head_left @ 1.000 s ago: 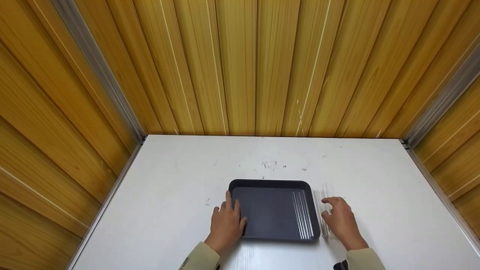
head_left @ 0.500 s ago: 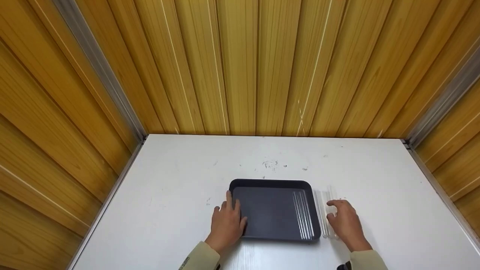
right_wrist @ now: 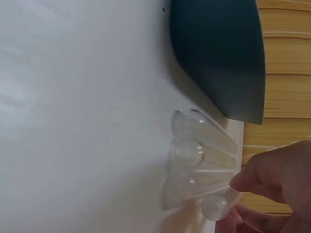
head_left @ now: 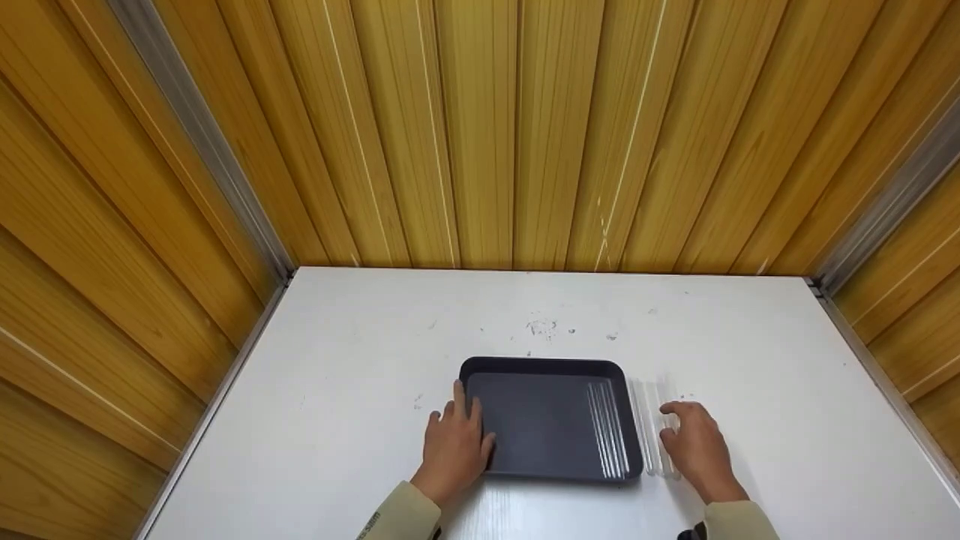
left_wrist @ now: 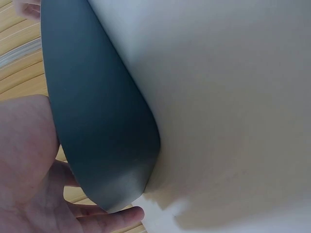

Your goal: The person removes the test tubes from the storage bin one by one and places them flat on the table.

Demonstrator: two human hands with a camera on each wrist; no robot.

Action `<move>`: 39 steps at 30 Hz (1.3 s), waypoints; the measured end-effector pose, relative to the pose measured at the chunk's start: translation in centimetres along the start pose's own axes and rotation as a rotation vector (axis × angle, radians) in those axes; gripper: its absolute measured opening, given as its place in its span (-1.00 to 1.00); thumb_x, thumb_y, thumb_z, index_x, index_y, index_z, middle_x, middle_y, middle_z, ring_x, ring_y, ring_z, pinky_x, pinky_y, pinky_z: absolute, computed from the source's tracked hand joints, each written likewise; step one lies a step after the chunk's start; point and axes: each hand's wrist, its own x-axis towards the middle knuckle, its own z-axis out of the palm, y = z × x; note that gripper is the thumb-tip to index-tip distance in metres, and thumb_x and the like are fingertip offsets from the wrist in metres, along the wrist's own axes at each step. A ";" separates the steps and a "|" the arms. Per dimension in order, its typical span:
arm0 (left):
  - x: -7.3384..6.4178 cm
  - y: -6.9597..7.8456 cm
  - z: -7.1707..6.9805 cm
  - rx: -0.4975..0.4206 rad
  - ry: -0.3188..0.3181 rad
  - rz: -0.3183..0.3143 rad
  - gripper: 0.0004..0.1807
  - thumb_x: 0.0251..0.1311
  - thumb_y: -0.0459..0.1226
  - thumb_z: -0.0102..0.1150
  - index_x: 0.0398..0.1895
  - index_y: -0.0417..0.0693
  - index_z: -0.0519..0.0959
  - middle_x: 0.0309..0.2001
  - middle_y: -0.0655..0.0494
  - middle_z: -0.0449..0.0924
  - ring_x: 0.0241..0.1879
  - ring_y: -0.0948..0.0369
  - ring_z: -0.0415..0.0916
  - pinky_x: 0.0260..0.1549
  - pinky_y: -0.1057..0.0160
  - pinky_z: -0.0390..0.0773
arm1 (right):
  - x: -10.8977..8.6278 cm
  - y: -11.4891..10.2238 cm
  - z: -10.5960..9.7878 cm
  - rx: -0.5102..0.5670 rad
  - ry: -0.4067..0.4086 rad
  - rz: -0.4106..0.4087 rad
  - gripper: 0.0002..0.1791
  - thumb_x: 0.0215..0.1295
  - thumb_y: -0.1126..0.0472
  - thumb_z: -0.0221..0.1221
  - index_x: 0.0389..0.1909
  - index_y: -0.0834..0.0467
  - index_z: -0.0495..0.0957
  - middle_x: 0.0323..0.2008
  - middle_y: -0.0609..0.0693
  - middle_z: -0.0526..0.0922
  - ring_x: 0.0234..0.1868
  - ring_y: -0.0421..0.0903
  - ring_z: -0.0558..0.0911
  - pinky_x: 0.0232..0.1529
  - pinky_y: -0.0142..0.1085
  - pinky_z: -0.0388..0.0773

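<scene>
A dark grey rectangular tray [head_left: 529,424] lies on the white table. Several clear test tubes [head_left: 609,429] lie side by side along its right inner edge. My left hand [head_left: 450,450] rests over the tray's left rim, fingers mostly straight; in the left wrist view some go behind the tray wall [left_wrist: 104,107] and one lies outside it. Right of the tray, more clear test tubes [head_left: 649,431] lie in a row on the table. My right hand [head_left: 697,454] pinches the outermost test tube [right_wrist: 215,207] between thumb and fingers, beside the others in the right wrist view.
The white table [head_left: 360,360] has dark scuff marks [head_left: 541,328] behind the tray. Yellow wood-look panels [head_left: 480,135] enclose it at the back and both sides, with grey metal strips [head_left: 217,150] at the corners.
My right hand has moved a little to the right and away from the tray, and the row of test tubes beside the tray spreads wider. My left hand and the tray stay put.
</scene>
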 end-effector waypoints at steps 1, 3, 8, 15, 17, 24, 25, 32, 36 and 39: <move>0.0 0.0 0.0 0.007 -0.001 -0.002 -0.36 0.23 0.08 0.16 0.21 -0.20 0.48 0.33 -0.31 0.30 0.02 0.05 0.58 -0.07 0.01 0.54 | 0.0 0.0 0.0 -0.002 0.000 0.003 -0.64 0.14 0.45 0.12 0.00 0.38 0.54 0.11 0.44 0.47 0.19 0.41 0.42 0.10 0.18 0.40; 0.0 0.1 -0.1 0.018 -0.005 -0.006 -0.36 0.23 0.09 0.15 0.21 -0.19 0.48 0.33 -0.30 0.30 0.01 0.06 0.58 -0.07 0.02 0.54 | 0.0 0.1 0.1 -0.003 -0.002 0.013 -0.64 0.14 0.45 0.11 0.01 0.38 0.54 0.11 0.44 0.47 0.20 0.41 0.41 0.10 0.18 0.40; 0.0 0.1 -0.1 0.012 -0.005 -0.007 -0.35 0.22 0.08 0.16 0.21 -0.20 0.48 0.32 -0.31 0.30 0.01 0.06 0.58 -0.08 0.02 0.54 | 0.1 0.3 0.3 -0.002 -0.012 0.032 -0.63 0.14 0.44 0.11 0.01 0.38 0.54 0.12 0.44 0.46 0.21 0.41 0.40 0.11 0.18 0.39; 0.0 0.1 -0.1 0.003 -0.016 -0.006 -0.35 0.23 0.08 0.15 0.22 -0.21 0.47 0.34 -0.32 0.29 0.02 0.05 0.57 -0.07 0.01 0.53 | 0.3 0.3 0.3 -0.010 -0.011 0.056 -0.75 0.13 0.44 0.13 -0.13 0.34 0.54 0.06 0.42 0.49 -0.02 0.31 0.55 -0.12 0.06 0.51; 0.0 0.1 -0.1 -0.002 -0.018 -0.006 -0.34 0.23 0.08 0.15 0.22 -0.21 0.47 0.34 -0.32 0.28 0.03 0.04 0.57 -0.06 0.01 0.53 | 0.3 0.3 0.3 -0.010 -0.007 0.060 -0.80 0.12 0.43 0.14 -0.20 0.32 0.53 0.01 0.41 0.51 -0.19 0.19 0.58 -0.28 -0.05 0.51; 0.0 0.0 -0.1 -0.007 -0.007 -0.001 -0.34 0.23 0.08 0.16 0.22 -0.21 0.47 0.34 -0.33 0.29 0.02 0.04 0.57 -0.07 0.01 0.54 | 0.4 0.4 0.4 -0.005 -0.007 0.069 -0.83 0.11 0.43 0.15 -0.24 0.30 0.52 -0.10 0.33 0.54 -0.33 0.01 0.51 -0.44 -0.23 0.39; 0.0 0.0 0.0 -0.006 -0.006 0.000 -0.35 0.23 0.08 0.16 0.22 -0.21 0.47 0.33 -0.33 0.29 0.02 0.04 0.57 -0.07 0.01 0.54 | 0.4 0.4 0.4 -0.005 -0.009 0.071 -0.83 0.11 0.43 0.15 -0.23 0.30 0.52 -0.10 0.33 0.54 -0.33 0.01 0.50 -0.44 -0.23 0.38; 0.0 0.0 0.0 0.012 0.011 -0.001 -0.35 0.21 0.09 0.17 0.20 -0.20 0.50 0.32 -0.33 0.32 -0.03 0.06 0.60 -0.11 0.02 0.55 | 0.1 0.0 0.4 -0.006 0.010 0.046 -0.78 0.13 0.42 0.16 -0.17 0.31 0.53 0.01 0.38 0.53 -0.19 0.15 0.58 -0.33 -0.09 0.49; 0.0 0.0 0.0 0.008 0.017 0.000 -0.34 0.20 0.09 0.18 0.19 -0.20 0.50 0.31 -0.33 0.32 -0.07 0.06 0.61 -0.12 0.02 0.55 | 0.0 -0.4 0.4 -0.004 0.027 0.035 -0.73 0.16 0.41 0.16 -0.09 0.32 0.54 0.02 0.38 0.53 -0.09 0.22 0.59 -0.21 0.03 0.52; 0.0 0.1 0.0 0.001 0.020 0.002 -0.35 0.20 0.09 0.19 0.19 -0.21 0.50 0.31 -0.33 0.33 -0.08 0.06 0.61 -0.12 0.02 0.55 | 0.0 -0.8 0.3 0.001 0.033 0.027 -0.71 0.18 0.38 0.16 -0.05 0.31 0.54 -0.04 0.33 0.56 -0.18 0.13 0.60 -0.31 -0.05 0.51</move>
